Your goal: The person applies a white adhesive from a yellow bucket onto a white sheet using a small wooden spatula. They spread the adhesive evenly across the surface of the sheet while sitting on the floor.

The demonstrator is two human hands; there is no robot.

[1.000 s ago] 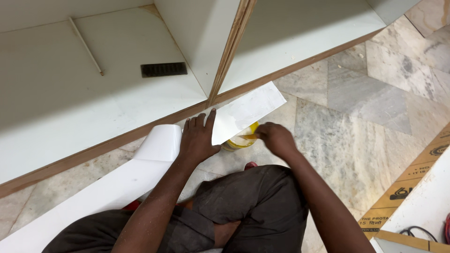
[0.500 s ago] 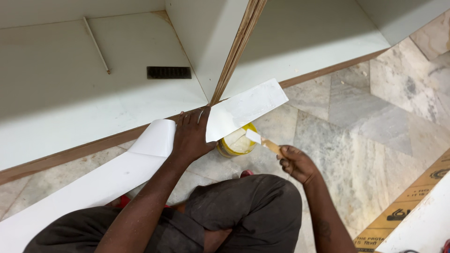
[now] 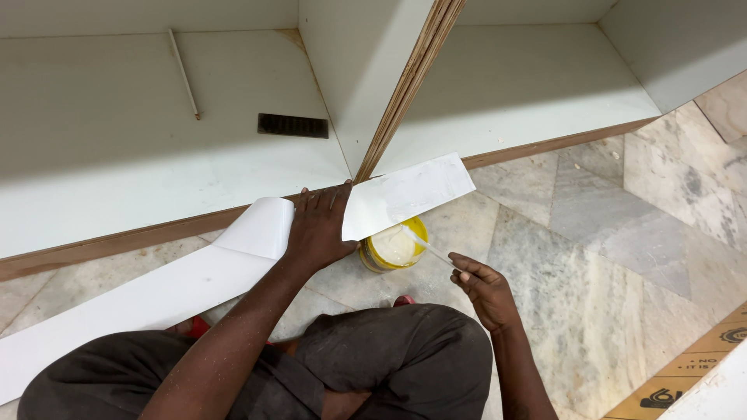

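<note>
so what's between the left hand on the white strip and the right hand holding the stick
In the head view, the yellow tub of white paste sits between the left hand and the right hand, partly under the white strip; the stick reaches into it.

Left hand [image 3: 319, 229] stretched forward, palm down, fingers spread flat. Right hand [image 3: 484, 288] lower and nearer the body, fingers pinched together, forearm bent.
</note>
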